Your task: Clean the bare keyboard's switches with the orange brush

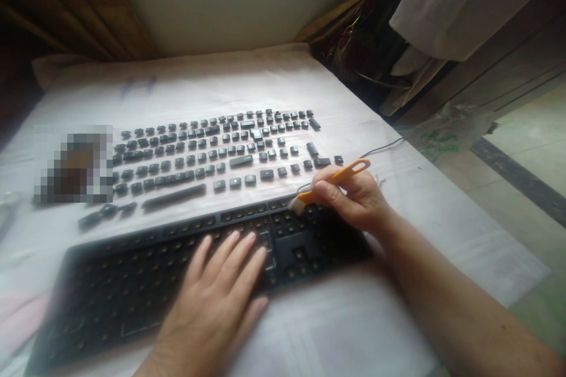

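A black keyboard (145, 268) with its keycaps off lies at a slant across the near part of the table. My left hand (221, 288) rests flat on its middle, fingers stretched out and a little apart. In my right hand (354, 197) is a brush (338, 177) with an orange handle, gripped between thumb and fingers. Its pale bristles (296, 206) touch the key sockets near the keyboard's upper edge, right of the middle. Behind the keyboard, loose black keycaps (241, 161) lie in rows on the cloth. My right hand and forearm hide part of the keyboard's right end.
A white cloth (212, 82) covers the table. At the left stands a pixelated item (75, 165). A thin cable (382, 147) runs off the table's right edge. Beyond that edge lie a clear plastic bag (446, 126) and hanging white fabric (460, 6).
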`<state>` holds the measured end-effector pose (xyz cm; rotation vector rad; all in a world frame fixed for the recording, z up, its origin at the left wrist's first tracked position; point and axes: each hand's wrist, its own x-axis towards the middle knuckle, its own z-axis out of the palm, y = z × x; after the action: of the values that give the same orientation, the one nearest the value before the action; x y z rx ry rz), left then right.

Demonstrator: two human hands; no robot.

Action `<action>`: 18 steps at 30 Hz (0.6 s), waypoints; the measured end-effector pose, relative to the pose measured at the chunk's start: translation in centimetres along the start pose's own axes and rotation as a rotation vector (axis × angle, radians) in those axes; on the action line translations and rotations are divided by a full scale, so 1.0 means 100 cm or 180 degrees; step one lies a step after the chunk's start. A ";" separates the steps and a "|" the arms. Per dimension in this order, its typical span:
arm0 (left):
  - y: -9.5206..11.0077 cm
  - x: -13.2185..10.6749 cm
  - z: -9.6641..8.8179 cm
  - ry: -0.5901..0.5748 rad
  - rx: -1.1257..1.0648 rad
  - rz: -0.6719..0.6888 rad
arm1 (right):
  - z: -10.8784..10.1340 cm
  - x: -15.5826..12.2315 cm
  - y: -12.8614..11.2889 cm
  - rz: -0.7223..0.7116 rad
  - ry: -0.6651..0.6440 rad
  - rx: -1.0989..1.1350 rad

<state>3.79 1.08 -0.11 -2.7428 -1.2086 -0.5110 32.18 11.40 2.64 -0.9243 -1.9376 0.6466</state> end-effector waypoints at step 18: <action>-0.001 0.000 0.000 0.0029 0.0021 0.0047 | 0.000 0.000 0.001 0.0051 -0.0117 0.0045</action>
<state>3.78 1.16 -0.09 -2.7388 -1.1851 -0.5165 32.19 11.45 2.58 -0.9261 -1.9574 0.6901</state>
